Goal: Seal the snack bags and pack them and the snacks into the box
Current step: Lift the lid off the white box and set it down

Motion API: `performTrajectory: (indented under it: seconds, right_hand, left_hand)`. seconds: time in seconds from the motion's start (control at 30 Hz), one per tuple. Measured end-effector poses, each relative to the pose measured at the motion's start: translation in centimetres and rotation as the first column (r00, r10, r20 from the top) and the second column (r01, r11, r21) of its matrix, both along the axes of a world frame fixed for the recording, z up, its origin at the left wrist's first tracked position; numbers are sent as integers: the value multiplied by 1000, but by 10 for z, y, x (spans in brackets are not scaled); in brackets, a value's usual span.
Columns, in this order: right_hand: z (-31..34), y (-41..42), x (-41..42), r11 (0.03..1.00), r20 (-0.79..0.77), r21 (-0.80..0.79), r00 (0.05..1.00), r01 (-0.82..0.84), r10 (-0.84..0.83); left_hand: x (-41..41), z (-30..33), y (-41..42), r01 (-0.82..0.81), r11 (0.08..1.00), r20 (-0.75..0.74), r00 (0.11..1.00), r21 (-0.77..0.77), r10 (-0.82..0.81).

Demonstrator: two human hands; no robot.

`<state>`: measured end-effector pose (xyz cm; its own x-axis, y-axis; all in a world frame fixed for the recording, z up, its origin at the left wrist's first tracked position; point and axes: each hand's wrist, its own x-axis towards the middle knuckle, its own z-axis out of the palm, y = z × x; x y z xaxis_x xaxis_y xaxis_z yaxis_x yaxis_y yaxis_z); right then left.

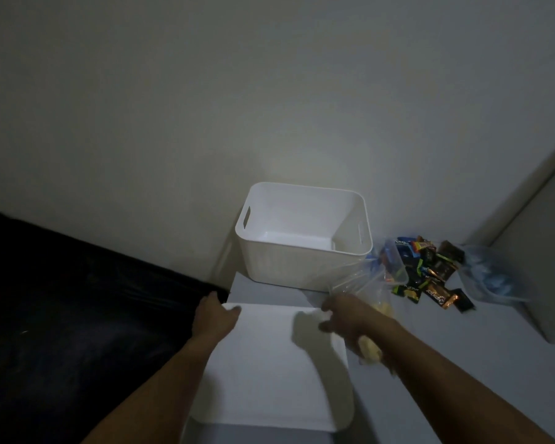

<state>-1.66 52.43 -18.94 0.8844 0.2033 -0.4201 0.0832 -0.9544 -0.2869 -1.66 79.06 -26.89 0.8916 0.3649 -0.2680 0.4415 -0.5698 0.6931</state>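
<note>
An empty white plastic box [285, 267] with handle slots stands at the back of the grey table, against the wall. In front of it lies a flat white lid [269, 363], slightly tilted. My left hand [215, 315] grips its far left corner and my right hand [350, 315] pinches its far right corner. A clear bag with yellow snacks [370, 350] lies partly under my right forearm. Another clear bag with blue-wrapped snacks [394, 261] leans beside the box. A pile of loose dark-wrapped snacks [430, 274] lies to the right of it.
A third clear bag with pale blue contents [491, 277] lies at the far right. A white cabinet side [542, 251] closes off the right. A dark glossy surface [77, 299] borders the table [462, 363] on the left. The room is dim.
</note>
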Motion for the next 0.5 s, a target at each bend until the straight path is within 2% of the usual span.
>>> performTrajectory:
  seconds: [0.13, 0.17, 0.23, 0.33, 0.43, 0.5]
  right_hand:
    - [36, -4, 23, 973, -25, 185, 990, 139, -137]
    - [43, -5, 28, 974, 19, 184, 990, 133, -139]
    - [51, -11, 39, 982, 203, 160, 970, 101, -133]
    - [56, -19, 53, 980, 405, 145, 896, 134, -183]
    - [52, -24, 57, 986, 386, 68, 908, 150, -165]
    - [46, -27, 57, 987, 359, 39, 920, 155, -158]
  left_hand:
    - [26, 32, -18, 114, 991, 301, 944, 76, -132]
    - [31, 37, -22, 138, 980, 369, 911, 145, -183]
    - [44, 44, -28, 167, 932, 445, 842, 323, -305]
    - [60, 58, -36, 253, 813, 397, 772, 524, -496]
    - [66, 68, -46, 349, 703, 250, 762, 620, -598]
    - [68, 66, -45, 364, 679, 238, 745, 638, -623]
